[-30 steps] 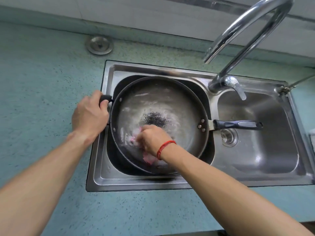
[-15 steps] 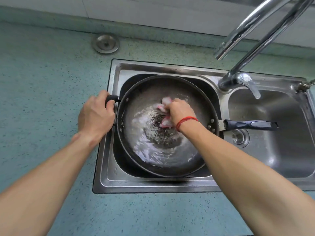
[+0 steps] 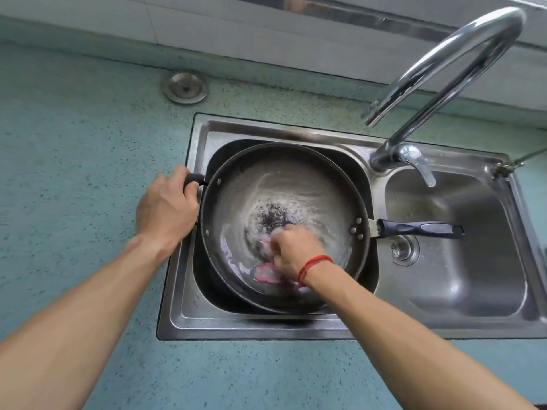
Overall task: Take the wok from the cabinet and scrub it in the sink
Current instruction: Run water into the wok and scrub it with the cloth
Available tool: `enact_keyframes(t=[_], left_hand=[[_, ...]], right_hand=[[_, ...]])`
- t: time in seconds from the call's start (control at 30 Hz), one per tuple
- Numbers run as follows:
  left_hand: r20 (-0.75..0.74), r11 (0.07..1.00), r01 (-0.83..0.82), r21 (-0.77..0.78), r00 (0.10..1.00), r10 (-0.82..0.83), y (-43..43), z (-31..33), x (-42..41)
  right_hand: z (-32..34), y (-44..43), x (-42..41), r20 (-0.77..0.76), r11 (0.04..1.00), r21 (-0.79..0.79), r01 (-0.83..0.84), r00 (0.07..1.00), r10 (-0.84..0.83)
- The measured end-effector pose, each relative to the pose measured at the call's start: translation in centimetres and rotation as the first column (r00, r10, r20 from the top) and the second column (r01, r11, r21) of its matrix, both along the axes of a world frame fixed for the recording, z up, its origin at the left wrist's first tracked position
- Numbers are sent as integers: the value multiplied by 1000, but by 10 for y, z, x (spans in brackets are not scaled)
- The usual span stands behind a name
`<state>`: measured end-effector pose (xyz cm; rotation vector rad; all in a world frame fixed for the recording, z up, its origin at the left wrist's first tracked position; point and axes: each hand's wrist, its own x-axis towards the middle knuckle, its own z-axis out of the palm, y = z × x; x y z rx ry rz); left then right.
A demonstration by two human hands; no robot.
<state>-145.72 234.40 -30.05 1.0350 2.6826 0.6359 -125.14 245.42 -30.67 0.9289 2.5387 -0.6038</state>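
Gripping the wok's (image 3: 284, 202) short handle, left hand (image 3: 165, 208) curls tight; right hand (image 3: 296, 250) clutches a pink cloth (image 3: 266, 275) inside.

The pink cloth (image 3: 268, 275) is blurred, mostly hidden under the right hand (image 3: 296, 251). The left hand (image 3: 167, 208) covers most of the side handle (image 3: 194, 178) of the wok (image 3: 284, 184). The sink (image 3: 266, 327) runs off the right edge.

Soft, even light with faint shadows. Glare on faucet (image 3: 485, 28) and sink (image 3: 266, 327) steel. Right hand (image 3: 296, 253) motion-blurred; wide-angle bending at edges.
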Motion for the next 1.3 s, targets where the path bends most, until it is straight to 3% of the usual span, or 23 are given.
enact_keyframes(t=[0.1, 0.23, 0.53, 0.8, 1.03, 1.2, 1.3], left_hand=[[3, 1000, -1, 1, 1000, 1, 0, 0, 0], [-5, 1000, 8, 3, 1000, -8, 0, -1, -1], [-11, 1000, 3, -15, 1000, -3, 0, -3, -2], [12, 997, 20, -72, 1000, -20, 0, 10, 3], [19, 989, 16, -150, 1000, -13, -2, 21, 5], [20, 984, -14, -179, 1000, 18, -1, 31, 9], [-47, 974, -31, -223, 999, 21, -3, 37, 11]], right_hand=[[-4, -3, -22, -120, 1000, -24, 18, 993, -21], [-8, 18, -44, -154, 998, -27, 64, 986, -67], [-1, 35, -7, -43, 965, 98, 243, 970, -240], [1, 10, 6, -7, 962, -19, 274, 962, -274], [12, 12, 9, -20, 876, -206, 435, 894, -449], [35, 14, 18, -85, 826, -241, 510, 837, -541], [52, 16, 25, -126, 799, -305, 518, 810, -573]])
